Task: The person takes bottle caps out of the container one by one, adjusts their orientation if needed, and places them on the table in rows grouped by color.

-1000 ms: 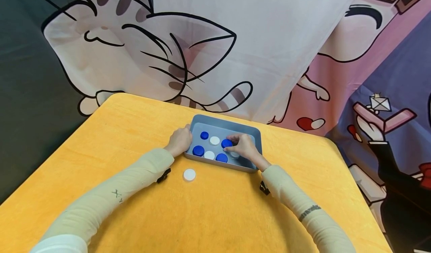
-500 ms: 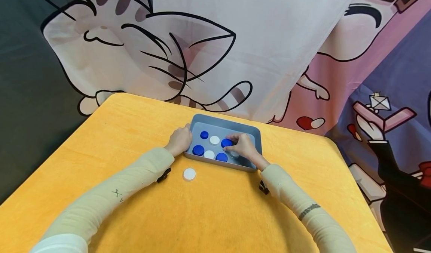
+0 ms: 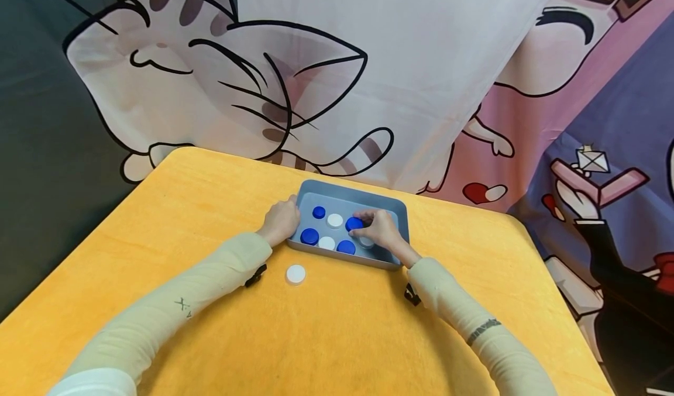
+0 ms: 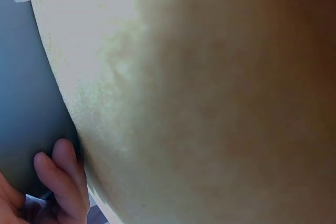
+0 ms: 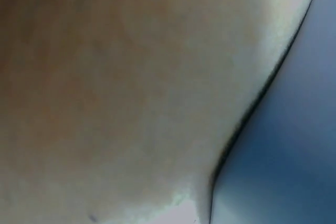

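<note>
A grey-blue rectangular tray (image 3: pixel 350 191) stands on the yellow table, with several blue and white round caps inside. My left hand (image 3: pixel 281 221) grips the tray's left wall; in the left wrist view its fingers (image 4: pixel 63 174) lie against that wall. Over the tray's right half, my right hand (image 3: pixel 381 227) pinches a blue cap (image 3: pixel 354 224) between thumb and fingers. Partly hidden below that hand is a white cap (image 3: pixel 365 242). Another white cap (image 3: pixel 334 220) lies just left of the pinched one. The right wrist view shows only the tray wall (image 5: pixel 283 145) and table surface.
One white cap (image 3: pixel 296 274) lies on the yellow table (image 3: pixel 326 331) in front of the tray. Blue caps (image 3: pixel 309 236) and white ones line the tray's near side. A printed cloth (image 3: pixel 432 80) hangs behind the table's far edge.
</note>
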The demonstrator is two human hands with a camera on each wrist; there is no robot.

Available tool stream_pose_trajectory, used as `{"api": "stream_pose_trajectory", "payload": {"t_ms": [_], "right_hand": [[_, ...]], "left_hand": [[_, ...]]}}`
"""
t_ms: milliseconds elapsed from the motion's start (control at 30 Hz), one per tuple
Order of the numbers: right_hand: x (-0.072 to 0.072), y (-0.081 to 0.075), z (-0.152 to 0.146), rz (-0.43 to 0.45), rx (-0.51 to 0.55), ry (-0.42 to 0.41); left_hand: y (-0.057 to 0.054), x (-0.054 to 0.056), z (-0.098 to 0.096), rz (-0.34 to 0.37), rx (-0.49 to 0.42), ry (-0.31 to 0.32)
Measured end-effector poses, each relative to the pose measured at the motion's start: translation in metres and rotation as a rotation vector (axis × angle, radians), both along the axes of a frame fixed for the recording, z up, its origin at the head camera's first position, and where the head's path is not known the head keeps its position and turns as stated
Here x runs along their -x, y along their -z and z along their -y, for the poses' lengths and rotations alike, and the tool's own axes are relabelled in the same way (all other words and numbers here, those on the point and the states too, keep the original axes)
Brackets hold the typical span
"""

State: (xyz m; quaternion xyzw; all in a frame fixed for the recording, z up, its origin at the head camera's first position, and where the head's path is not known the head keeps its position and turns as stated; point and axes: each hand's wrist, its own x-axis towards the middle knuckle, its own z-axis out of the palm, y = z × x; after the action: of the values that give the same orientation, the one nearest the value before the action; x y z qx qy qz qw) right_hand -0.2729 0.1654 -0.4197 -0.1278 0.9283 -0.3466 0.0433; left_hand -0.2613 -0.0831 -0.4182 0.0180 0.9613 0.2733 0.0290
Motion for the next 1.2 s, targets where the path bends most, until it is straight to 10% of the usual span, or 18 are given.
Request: {"api": "stream_pose_trajectory", "payload": {"t_ms": [1200], "right_hand": [[-0.015, -0.025, -0.001, -0.003, 0.007, 0.030]], "left_hand": [[0.000, 0.002, 0.001, 0.004, 0.014, 0.010]]}}
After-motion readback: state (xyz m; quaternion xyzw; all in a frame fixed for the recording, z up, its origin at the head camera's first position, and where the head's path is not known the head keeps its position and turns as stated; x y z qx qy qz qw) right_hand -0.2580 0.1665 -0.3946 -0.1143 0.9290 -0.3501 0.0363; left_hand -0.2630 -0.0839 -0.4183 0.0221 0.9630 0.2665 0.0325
